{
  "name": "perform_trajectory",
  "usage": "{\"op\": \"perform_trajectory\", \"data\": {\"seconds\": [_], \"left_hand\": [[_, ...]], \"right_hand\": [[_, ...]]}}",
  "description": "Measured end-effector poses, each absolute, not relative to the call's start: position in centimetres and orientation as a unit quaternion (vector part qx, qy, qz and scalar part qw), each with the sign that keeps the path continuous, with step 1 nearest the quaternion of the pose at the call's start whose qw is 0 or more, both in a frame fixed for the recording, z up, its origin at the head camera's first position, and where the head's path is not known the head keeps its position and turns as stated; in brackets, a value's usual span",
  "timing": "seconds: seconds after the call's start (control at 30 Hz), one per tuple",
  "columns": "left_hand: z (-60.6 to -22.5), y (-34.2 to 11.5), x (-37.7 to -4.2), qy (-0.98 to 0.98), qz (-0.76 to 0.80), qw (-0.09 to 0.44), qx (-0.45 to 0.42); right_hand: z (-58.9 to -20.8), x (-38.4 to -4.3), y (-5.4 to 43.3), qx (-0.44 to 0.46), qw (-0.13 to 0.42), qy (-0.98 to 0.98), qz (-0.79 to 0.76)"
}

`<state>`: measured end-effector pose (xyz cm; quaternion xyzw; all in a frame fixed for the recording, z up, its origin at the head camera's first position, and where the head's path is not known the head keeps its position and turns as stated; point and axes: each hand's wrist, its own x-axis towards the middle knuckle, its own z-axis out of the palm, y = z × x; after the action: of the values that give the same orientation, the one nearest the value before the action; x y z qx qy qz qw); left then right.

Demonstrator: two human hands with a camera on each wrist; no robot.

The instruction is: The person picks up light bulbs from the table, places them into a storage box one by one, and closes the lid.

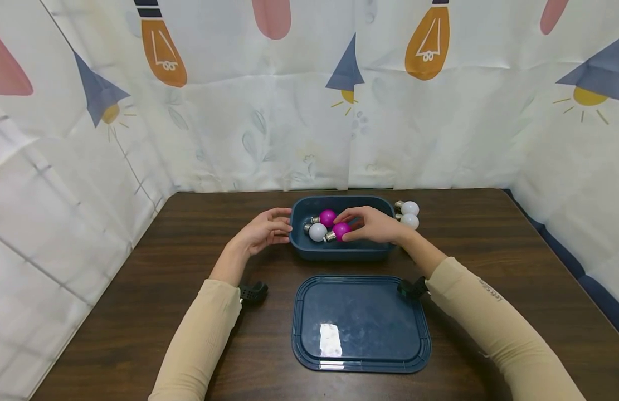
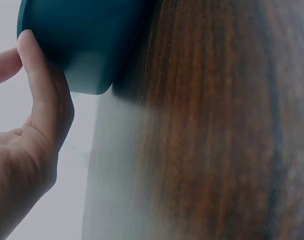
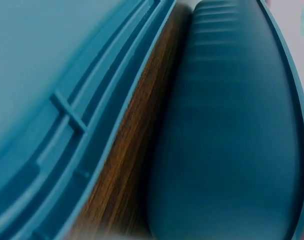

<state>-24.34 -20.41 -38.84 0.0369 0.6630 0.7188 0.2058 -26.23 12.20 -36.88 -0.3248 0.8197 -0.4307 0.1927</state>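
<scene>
A dark blue bin stands at the back of the table, holding a white light bulb and two magenta ones. My right hand reaches over the bin's right side and pinches the nearer magenta light bulb by its globe. The other magenta bulb lies just behind it. At the bin's left end, my left hand has its fingers relaxed against the outer wall. In the left wrist view, a fingertip of that hand touches the bin near its rim.
Two white light bulbs, one farther back and one nearer, lie right of the bin. A blue tray lies on the wooden table in front of the bin. A patterned curtain hangs behind.
</scene>
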Motion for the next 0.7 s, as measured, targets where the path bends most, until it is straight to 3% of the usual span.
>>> {"op": "perform_trajectory", "data": {"seconds": [0.7], "left_hand": [[-38.8,-20.5,-24.3,0.662,0.719,0.206,0.037]], "right_hand": [[-37.6,-26.4,10.4,-0.318,0.203,0.829,-0.412]]}}
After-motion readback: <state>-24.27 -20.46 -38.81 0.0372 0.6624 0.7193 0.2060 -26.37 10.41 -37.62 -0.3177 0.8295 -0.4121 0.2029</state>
